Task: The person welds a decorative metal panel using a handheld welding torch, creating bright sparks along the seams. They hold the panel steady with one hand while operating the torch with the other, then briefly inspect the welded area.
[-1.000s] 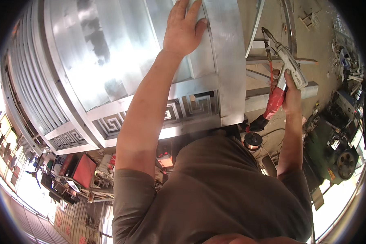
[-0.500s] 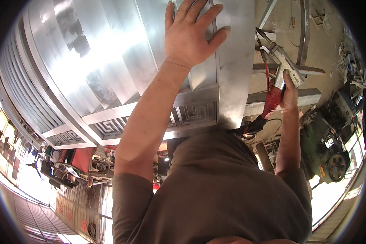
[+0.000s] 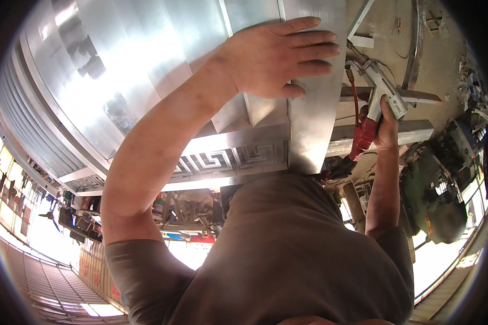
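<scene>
My left hand lies flat with its fingers stretched toward the right on a large shiny metal panel, reaching over its smooth right-hand frame strip. Below the hand, a band of angular key-pattern metalwork runs along the panel's near edge. Beyond the panel's right side, my right hand is wrapped round the grip of a welding gun. The gun has a silver-grey body, a red-wrapped lower part and a thin red hose. Its nozzle end points up and left, close to the panel's edge.
Metal bars lie beneath and beside the gun, above a concrete floor. A dark green machine with a round wheel stands at the right. Shelving with clutter is behind the near edge.
My left hand has slid down and right over the panel, its fingers turning from pointing away to pointing right. The left elbow has swung outward. The right hand keeps its hold, nearly still.
</scene>
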The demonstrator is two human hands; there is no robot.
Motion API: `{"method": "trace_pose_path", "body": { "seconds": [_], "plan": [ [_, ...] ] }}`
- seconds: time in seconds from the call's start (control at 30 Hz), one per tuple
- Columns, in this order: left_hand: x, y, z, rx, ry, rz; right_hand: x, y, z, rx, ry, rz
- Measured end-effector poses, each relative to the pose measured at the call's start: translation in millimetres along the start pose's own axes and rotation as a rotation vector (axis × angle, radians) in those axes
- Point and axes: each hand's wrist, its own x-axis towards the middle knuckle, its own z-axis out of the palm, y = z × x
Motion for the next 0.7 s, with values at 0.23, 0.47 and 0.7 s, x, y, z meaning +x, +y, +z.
{"method": "trace_pose_path", "body": {
  "seconds": [0.23,0.47,0.7],
  "plan": [
    [-1.1,-1.8,5.4,-0.024,0.257,-0.058,-4.3,-2.7,6.7,-0.02,-0.014,-0.032],
    [2.4,-8.2,0.1,-0.108,0.336,-0.088,-18.5,3.5,-5.8,-0.105,-0.107,-0.116],
    [-1.0,-9.2,-11.5,-0.123,0.643,-0.367,-73.3,32.3,8.2,-0.657,0.4,-0.417]
  ]
}}
